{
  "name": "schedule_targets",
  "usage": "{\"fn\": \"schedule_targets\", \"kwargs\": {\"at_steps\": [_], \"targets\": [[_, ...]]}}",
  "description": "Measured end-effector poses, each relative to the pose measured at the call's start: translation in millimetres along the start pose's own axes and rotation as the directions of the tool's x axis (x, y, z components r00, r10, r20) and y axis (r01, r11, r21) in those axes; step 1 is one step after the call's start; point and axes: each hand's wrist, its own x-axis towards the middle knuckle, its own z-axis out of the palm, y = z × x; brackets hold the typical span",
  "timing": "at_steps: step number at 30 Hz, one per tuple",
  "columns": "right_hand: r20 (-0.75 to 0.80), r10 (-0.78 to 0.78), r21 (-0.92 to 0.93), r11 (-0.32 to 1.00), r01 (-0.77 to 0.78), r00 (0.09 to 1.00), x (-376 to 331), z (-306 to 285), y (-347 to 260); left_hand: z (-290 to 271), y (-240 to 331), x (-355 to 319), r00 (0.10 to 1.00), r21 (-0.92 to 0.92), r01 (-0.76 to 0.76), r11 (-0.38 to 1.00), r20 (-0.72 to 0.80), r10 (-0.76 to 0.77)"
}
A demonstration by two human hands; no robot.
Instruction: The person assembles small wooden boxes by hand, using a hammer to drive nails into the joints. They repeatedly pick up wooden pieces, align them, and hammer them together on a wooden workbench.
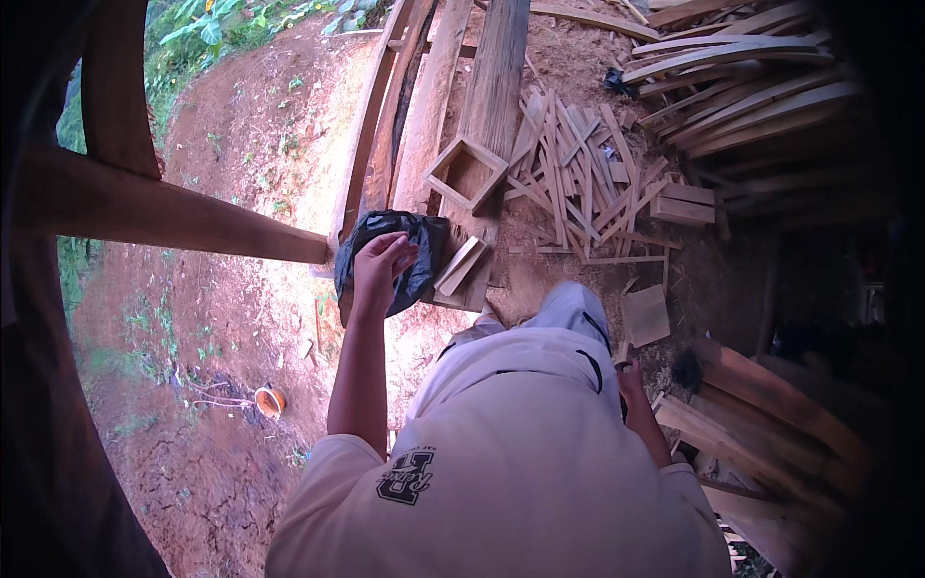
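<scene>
My left hand (382,258) is raised over a black plastic bag (421,252), its fingers bent and drawn together. Whatever might be between those fingertips is too small to make out. The bag lies crumpled on a long wooden bench of planks (488,91). Just right of the bag rest small pieces of cut wood (462,266). Farther along the bench sits a square open wooden frame or box (466,173). My right hand (630,378) hangs low beside my right hip, and its fingers are mostly hidden.
A heap of thin wood strips (578,169) covers the ground right of the bench. Stacked boards (761,87) stand at the far right, with more planks (761,414) near my right side. A wooden beam (193,214) crosses at left. An orange container (270,402) lies on the dirt.
</scene>
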Motion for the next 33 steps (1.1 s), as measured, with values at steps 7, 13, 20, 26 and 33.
{"fn": "schedule_targets", "kwargs": {"at_steps": [7,13,20,26,33], "targets": [[0.030,0.092,-0.154,0.984,-0.086,0.995,13.2,-4.2,-11.4,-1.7,-10.0,-0.7,0.997,-0.006,-0.011,1.000,0.082,0.011],[0.042,0.130,-0.275,0.955,-0.114,0.991,84.9,-12.5,-87.3,-20.1,-16.1,-17.0,1.000,0.016,-0.015,1.000,0.002,0.015],[0.296,-0.117,0.077,0.992,0.099,0.948,112.8,24.8,-328.1,-41.9,-3.3,-46.7,0.979,0.004,-0.023,1.000,-0.201,0.023],[0.431,-0.413,0.335,0.899,0.283,0.802,113.7,101.9,-517.7,-13.2,-13.1,-63.1,0.935,-0.052,-0.035,0.998,-0.354,0.014],[0.468,-0.536,0.281,0.844,0.456,0.703,131.5,221.7,-618.4,51.8,-37.7,-120.3,0.840,-0.096,0.057,0.994,-0.533,-0.100]]}}
